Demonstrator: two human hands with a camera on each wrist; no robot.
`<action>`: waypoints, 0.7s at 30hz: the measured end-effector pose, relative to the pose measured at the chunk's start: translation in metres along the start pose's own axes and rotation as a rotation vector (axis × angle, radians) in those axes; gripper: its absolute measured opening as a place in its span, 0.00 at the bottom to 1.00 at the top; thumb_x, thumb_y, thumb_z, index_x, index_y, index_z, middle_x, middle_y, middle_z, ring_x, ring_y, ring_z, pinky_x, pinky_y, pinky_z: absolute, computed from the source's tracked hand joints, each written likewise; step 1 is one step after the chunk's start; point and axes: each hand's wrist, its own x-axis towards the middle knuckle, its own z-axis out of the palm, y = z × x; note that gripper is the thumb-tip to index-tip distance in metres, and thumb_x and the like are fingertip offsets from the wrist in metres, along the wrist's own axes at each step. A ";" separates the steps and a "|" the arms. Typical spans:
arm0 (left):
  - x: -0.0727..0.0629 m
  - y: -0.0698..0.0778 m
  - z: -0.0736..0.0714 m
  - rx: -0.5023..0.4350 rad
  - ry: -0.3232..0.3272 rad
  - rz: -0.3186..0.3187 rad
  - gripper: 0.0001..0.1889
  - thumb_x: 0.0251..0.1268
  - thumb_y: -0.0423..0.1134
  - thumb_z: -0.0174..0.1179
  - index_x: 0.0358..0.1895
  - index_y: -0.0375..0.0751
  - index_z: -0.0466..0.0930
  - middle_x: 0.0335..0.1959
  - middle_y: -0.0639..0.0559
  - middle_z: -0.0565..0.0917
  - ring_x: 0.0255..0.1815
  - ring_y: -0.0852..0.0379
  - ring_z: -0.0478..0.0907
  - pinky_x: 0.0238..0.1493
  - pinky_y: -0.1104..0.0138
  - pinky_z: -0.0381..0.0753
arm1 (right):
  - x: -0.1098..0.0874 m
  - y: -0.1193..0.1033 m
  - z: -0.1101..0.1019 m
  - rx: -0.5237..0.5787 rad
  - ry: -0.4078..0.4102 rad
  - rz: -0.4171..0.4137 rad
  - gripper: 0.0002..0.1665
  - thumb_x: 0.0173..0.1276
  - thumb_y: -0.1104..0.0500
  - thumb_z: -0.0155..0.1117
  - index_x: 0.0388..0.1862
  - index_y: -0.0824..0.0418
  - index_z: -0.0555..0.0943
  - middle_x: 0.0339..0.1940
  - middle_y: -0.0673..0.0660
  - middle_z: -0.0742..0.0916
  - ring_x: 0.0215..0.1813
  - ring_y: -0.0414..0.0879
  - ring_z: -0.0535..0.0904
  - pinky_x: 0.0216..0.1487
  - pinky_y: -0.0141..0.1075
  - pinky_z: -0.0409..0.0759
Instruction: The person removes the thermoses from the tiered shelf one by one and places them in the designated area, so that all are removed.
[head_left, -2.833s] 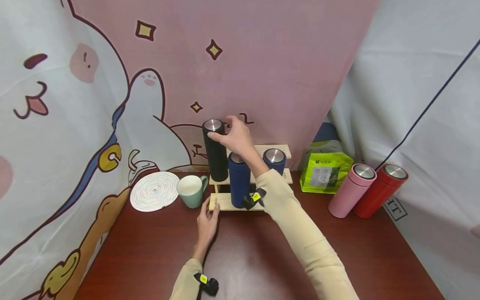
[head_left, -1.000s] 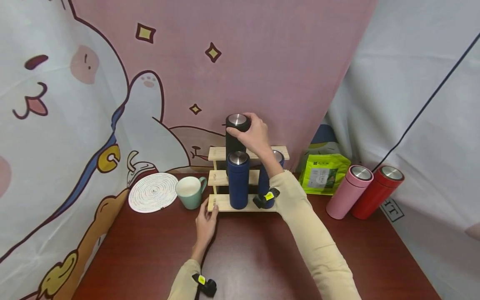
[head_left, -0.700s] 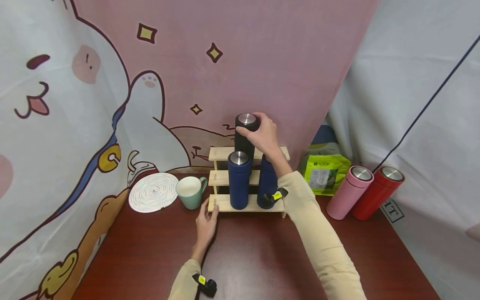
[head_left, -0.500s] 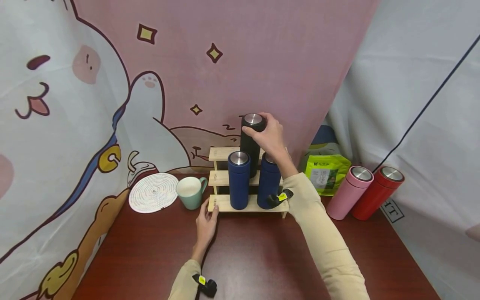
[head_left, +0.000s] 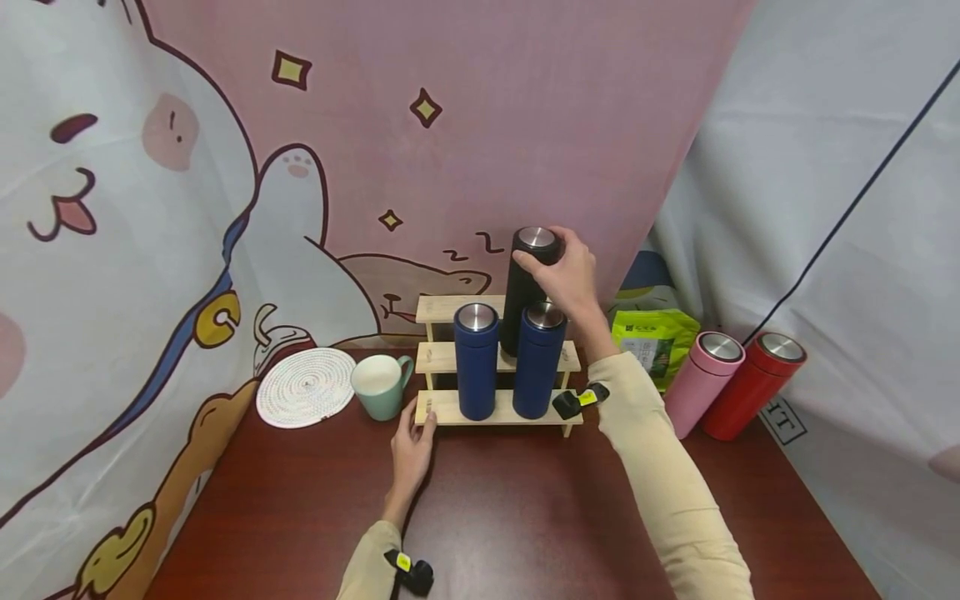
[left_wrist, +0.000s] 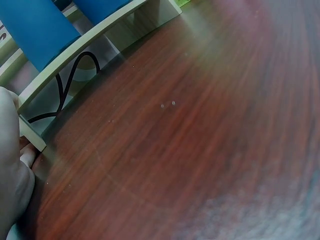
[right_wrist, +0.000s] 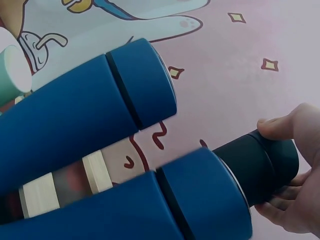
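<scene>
My right hand (head_left: pixel 567 271) grips a black thermos (head_left: pixel 522 292) near its steel-topped lid, thumb on one side and fingers on the other. The thermos is upright, its base close to the middle tier of a three-tier wooden stand (head_left: pixel 442 404); I cannot tell whether it touches. Two blue thermoses (head_left: pixel 477 371) stand on the bottom tier, the right one partly hiding the black one. My left hand (head_left: pixel 412 454) holds the left end of the bottom tier, thumb against the board. In the right wrist view the black thermos (right_wrist: pixel 250 165) sticks out behind a blue one.
Left of the stand are a mint-green mug (head_left: pixel 381 387) and a round white woven mat (head_left: pixel 306 387). To the right stand a green pouch (head_left: pixel 660 342), a pink thermos (head_left: pixel 705 379) and a red thermos (head_left: pixel 753 387). A printed cloth wall (head_left: pixel 600 108) rises behind.
My right hand has carried the black thermos rightward, from the stand's left end to behind the right blue thermos. My left hand has stayed on the stand.
</scene>
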 end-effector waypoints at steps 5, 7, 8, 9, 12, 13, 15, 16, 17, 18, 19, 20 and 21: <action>0.000 -0.002 0.000 0.003 0.004 -0.004 0.26 0.73 0.34 0.62 0.71 0.32 0.70 0.63 0.31 0.79 0.67 0.40 0.75 0.67 0.45 0.76 | 0.000 0.006 -0.008 0.002 0.050 -0.005 0.42 0.64 0.48 0.74 0.70 0.67 0.72 0.58 0.67 0.84 0.56 0.59 0.81 0.57 0.50 0.81; 0.001 -0.006 0.001 0.005 0.007 -0.006 0.26 0.73 0.34 0.62 0.71 0.32 0.70 0.64 0.31 0.79 0.67 0.40 0.75 0.67 0.45 0.76 | 0.000 0.008 -0.012 -0.001 0.072 0.001 0.42 0.64 0.47 0.74 0.71 0.66 0.71 0.58 0.67 0.85 0.56 0.58 0.81 0.56 0.49 0.81; 0.002 -0.011 0.003 0.005 0.010 -0.008 0.26 0.73 0.35 0.62 0.71 0.32 0.70 0.64 0.31 0.79 0.68 0.40 0.75 0.67 0.44 0.76 | 0.000 0.009 -0.014 0.002 0.079 0.008 0.42 0.64 0.47 0.74 0.71 0.66 0.71 0.58 0.66 0.85 0.56 0.58 0.81 0.56 0.49 0.81; 0.004 -0.016 0.004 0.004 0.016 -0.008 0.26 0.73 0.35 0.62 0.71 0.33 0.70 0.64 0.31 0.79 0.68 0.40 0.75 0.67 0.44 0.76 | 0.000 0.011 -0.016 0.002 0.086 0.014 0.43 0.64 0.46 0.74 0.71 0.65 0.71 0.58 0.66 0.85 0.56 0.57 0.81 0.56 0.49 0.81; 0.009 -0.032 0.008 -0.004 0.027 -0.004 0.27 0.73 0.36 0.62 0.72 0.36 0.70 0.65 0.32 0.78 0.69 0.41 0.74 0.68 0.44 0.75 | 0.000 0.014 -0.022 0.001 0.105 0.027 0.43 0.64 0.45 0.73 0.71 0.64 0.71 0.58 0.66 0.85 0.56 0.57 0.81 0.56 0.49 0.81; 0.010 -0.037 0.009 -0.004 0.030 -0.003 0.27 0.73 0.37 0.62 0.72 0.37 0.70 0.66 0.32 0.78 0.69 0.41 0.74 0.68 0.44 0.74 | 0.000 0.015 -0.025 -0.004 0.111 0.030 0.42 0.64 0.45 0.73 0.71 0.64 0.71 0.58 0.66 0.85 0.56 0.57 0.81 0.56 0.50 0.81; 0.012 -0.042 0.008 -0.003 0.026 -0.001 0.27 0.73 0.39 0.62 0.72 0.40 0.71 0.66 0.34 0.78 0.69 0.44 0.74 0.69 0.46 0.75 | -0.001 0.016 -0.029 -0.016 0.123 0.030 0.43 0.64 0.45 0.73 0.71 0.64 0.71 0.59 0.66 0.84 0.56 0.58 0.81 0.57 0.50 0.81; 0.012 -0.042 0.008 -0.002 0.023 -0.001 0.27 0.73 0.40 0.63 0.72 0.42 0.71 0.67 0.35 0.78 0.69 0.45 0.74 0.69 0.47 0.75 | -0.001 0.017 -0.032 -0.024 0.128 0.029 0.43 0.64 0.45 0.73 0.71 0.64 0.72 0.59 0.66 0.84 0.56 0.58 0.81 0.57 0.51 0.81; 0.012 -0.043 0.008 -0.002 0.020 -0.003 0.27 0.73 0.41 0.63 0.72 0.43 0.71 0.67 0.36 0.78 0.70 0.46 0.74 0.69 0.47 0.75 | -0.001 0.018 -0.034 -0.031 0.131 0.031 0.43 0.64 0.45 0.73 0.71 0.64 0.72 0.59 0.66 0.84 0.57 0.58 0.81 0.57 0.51 0.81; 0.012 -0.043 0.007 0.001 0.017 -0.005 0.27 0.73 0.42 0.63 0.72 0.44 0.71 0.67 0.37 0.78 0.70 0.46 0.74 0.69 0.47 0.75 | -0.001 0.019 -0.036 -0.037 0.133 0.032 0.43 0.64 0.44 0.73 0.71 0.64 0.72 0.59 0.66 0.84 0.57 0.58 0.81 0.58 0.51 0.81; 0.012 -0.043 0.006 0.002 0.013 -0.009 0.27 0.73 0.43 0.63 0.72 0.45 0.71 0.67 0.38 0.78 0.70 0.47 0.73 0.70 0.48 0.75 | -0.001 0.019 -0.038 -0.042 0.132 0.036 0.43 0.64 0.44 0.73 0.71 0.63 0.72 0.60 0.66 0.84 0.58 0.58 0.80 0.58 0.51 0.81; 0.012 -0.043 0.006 0.002 0.011 -0.011 0.27 0.73 0.44 0.63 0.72 0.46 0.72 0.67 0.38 0.78 0.70 0.47 0.73 0.70 0.48 0.75 | -0.002 0.020 -0.040 -0.046 0.133 0.040 0.43 0.64 0.44 0.73 0.71 0.63 0.71 0.61 0.66 0.84 0.59 0.58 0.80 0.59 0.51 0.80; 0.012 -0.043 0.006 0.005 0.009 -0.012 0.27 0.73 0.44 0.63 0.72 0.46 0.72 0.67 0.38 0.78 0.70 0.47 0.73 0.70 0.47 0.74 | -0.002 0.020 -0.042 -0.051 0.133 0.045 0.43 0.64 0.44 0.72 0.71 0.63 0.71 0.61 0.66 0.83 0.59 0.58 0.80 0.60 0.52 0.80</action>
